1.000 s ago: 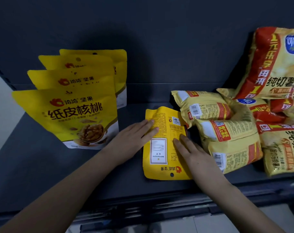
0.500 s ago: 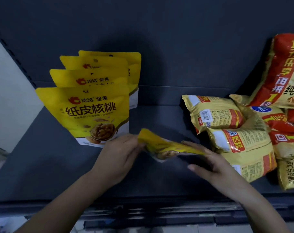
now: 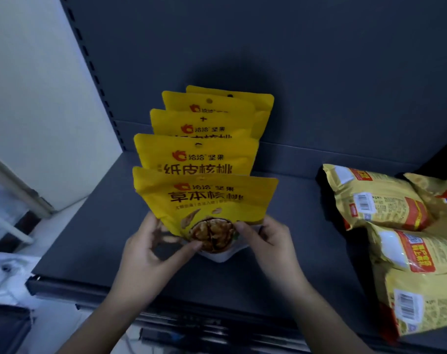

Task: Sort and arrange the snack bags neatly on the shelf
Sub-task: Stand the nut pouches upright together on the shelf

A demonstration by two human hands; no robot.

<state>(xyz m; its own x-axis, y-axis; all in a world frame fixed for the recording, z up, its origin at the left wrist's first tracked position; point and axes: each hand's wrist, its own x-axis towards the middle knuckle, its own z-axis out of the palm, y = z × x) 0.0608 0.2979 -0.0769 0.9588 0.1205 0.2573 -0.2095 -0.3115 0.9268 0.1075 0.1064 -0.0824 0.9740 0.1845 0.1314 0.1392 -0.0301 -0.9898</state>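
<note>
1. My left hand point(image 3: 151, 247) and right hand point(image 3: 265, 238) both pinch the yellow walnut pouch point(image 3: 204, 200), upright at the row's front, not yet released.
2. Behind it, four pouches point(image 3: 197, 154) stand aligned.
3. Rightward, the chip bags point(image 3: 385, 226) lie jumbled, unsorted.

Dim grey back panel point(image 3: 319, 72), seemingly metal

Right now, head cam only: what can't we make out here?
- Whether the front walnut bag stands on the shelf: its base is hidden by the left hand and right hand.
- Labels of the four yellow bags behind: each covered by the one in front.
- Chip bags: cut off by the right edge; small print too blurred.
- Pale clutter at lower left: blurred.
</note>
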